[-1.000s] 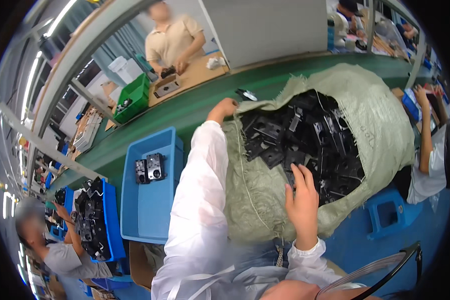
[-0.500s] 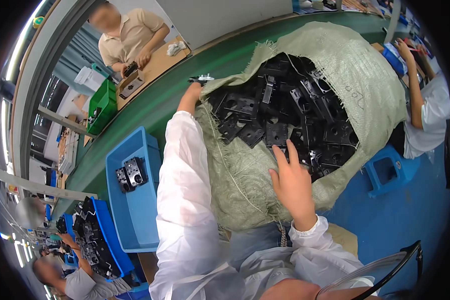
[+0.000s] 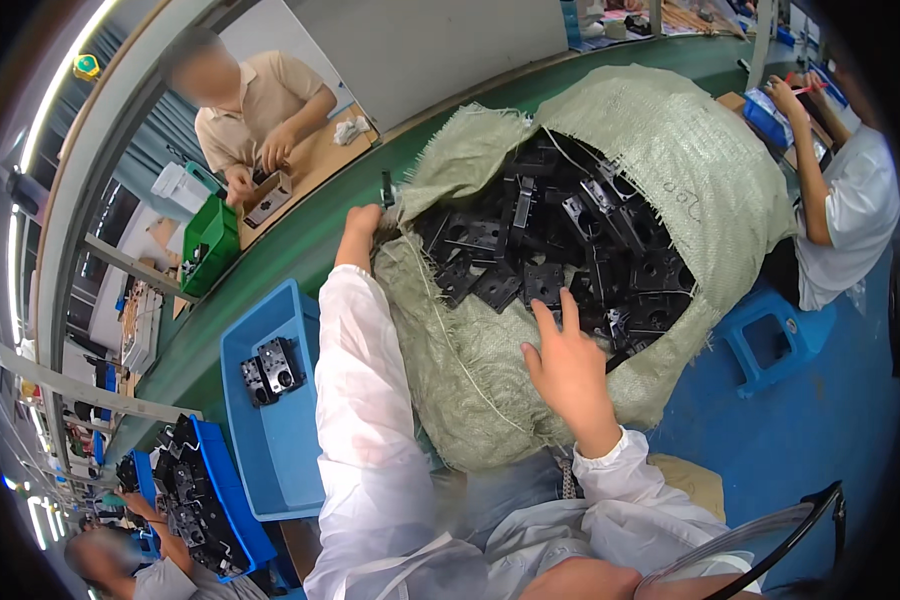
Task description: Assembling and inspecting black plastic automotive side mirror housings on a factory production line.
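Observation:
A pale green woven sack (image 3: 510,370) lies open in front of me, with many black plastic housings (image 3: 560,225) heaped in its mouth. At the sack's far left edge, my left hand (image 3: 363,222) is closed on a small black part (image 3: 386,188) with a bright metal bit; most of the part's shape is hidden or too small to make out. My right hand (image 3: 574,380) hangs over the near side of the sack, fingers spread and holding nothing. Its fingertips are next to the nearest housings; whether they touch cannot be told.
Left of my left arm stands a light blue bin (image 3: 260,450) holding black and silver assemblies (image 3: 272,370). Beyond it are a green crate (image 3: 210,245) and a fuller blue bin (image 3: 220,490). Co-workers sit across the green bench (image 3: 320,240) and at both sides. A blue stool (image 3: 770,340) stands right.
The small black part in my left hand has turned from lying sideways to upright. In the view, that hand sits lower and further left; my right hand stays spread over the sack.

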`<control>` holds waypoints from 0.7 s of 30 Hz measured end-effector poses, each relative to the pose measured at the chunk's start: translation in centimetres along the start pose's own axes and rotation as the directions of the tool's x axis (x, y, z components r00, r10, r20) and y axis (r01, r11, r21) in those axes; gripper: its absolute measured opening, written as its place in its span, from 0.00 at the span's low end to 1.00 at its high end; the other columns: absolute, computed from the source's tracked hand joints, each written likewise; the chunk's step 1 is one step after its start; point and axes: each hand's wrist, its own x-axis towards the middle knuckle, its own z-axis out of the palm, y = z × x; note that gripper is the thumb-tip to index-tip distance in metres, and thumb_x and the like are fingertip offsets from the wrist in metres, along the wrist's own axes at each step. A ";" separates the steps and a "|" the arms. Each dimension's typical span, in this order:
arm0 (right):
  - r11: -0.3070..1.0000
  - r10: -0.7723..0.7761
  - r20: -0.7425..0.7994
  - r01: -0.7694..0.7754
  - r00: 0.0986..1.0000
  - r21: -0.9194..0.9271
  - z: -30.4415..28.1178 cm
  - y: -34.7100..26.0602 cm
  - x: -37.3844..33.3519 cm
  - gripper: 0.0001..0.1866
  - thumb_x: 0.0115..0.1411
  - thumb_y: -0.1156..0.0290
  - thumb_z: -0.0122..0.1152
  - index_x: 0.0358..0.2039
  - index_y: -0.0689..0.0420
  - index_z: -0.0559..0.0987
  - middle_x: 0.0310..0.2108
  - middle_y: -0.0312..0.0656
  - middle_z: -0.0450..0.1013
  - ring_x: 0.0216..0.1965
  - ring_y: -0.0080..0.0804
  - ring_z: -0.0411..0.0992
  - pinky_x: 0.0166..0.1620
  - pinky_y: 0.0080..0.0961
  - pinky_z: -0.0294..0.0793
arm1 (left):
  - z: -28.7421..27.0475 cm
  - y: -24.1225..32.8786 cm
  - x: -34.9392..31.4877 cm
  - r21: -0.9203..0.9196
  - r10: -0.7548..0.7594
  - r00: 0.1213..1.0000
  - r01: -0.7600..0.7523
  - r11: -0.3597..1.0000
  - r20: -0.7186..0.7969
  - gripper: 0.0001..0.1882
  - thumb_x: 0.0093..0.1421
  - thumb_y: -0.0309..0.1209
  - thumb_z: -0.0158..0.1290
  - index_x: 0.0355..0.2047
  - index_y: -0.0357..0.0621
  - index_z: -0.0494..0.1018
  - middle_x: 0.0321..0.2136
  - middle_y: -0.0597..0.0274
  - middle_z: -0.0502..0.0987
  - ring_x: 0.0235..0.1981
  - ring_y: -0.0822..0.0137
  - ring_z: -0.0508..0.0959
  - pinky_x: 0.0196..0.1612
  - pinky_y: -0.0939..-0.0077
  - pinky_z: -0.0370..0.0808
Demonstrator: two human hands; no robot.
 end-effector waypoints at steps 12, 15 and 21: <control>0.993 -0.029 -0.241 0.056 0.970 0.105 -4.0 1.4 0.2 0.27 0.58 0.68 0.63 0.58 0.57 0.69 0.60 0.58 0.64 0.41 0.56 0.77 0.43 0.43 0.79 | -4.3 3.5 -6.8 -0.211 -0.094 0.991 0.073 0.975 -0.092 0.03 0.53 0.27 0.54 0.25 0.40 0.73 0.20 0.61 0.75 0.21 0.68 0.74 0.22 0.69 0.63; 0.987 -0.096 -0.250 0.125 0.963 0.100 -5.6 0.3 1.7 0.27 0.58 0.68 0.64 0.58 0.56 0.70 0.60 0.56 0.64 0.42 0.56 0.77 0.45 0.44 0.79 | -5.7 5.3 -8.2 -0.792 -0.263 0.964 0.136 0.596 -0.033 0.05 0.60 0.27 0.53 0.27 0.41 0.74 0.19 0.64 0.76 0.18 0.67 0.74 0.21 0.71 0.64; 0.987 -0.156 -0.163 0.161 0.974 0.019 -5.5 -1.8 7.2 0.30 0.56 0.69 0.65 0.59 0.52 0.68 0.56 0.53 0.67 0.42 0.58 0.77 0.44 0.45 0.78 | -5.3 7.4 -15.2 -0.954 -0.192 0.976 0.149 0.261 0.100 0.06 0.68 0.36 0.48 0.35 0.53 0.73 0.26 0.77 0.73 0.31 0.74 0.72 0.32 0.73 0.62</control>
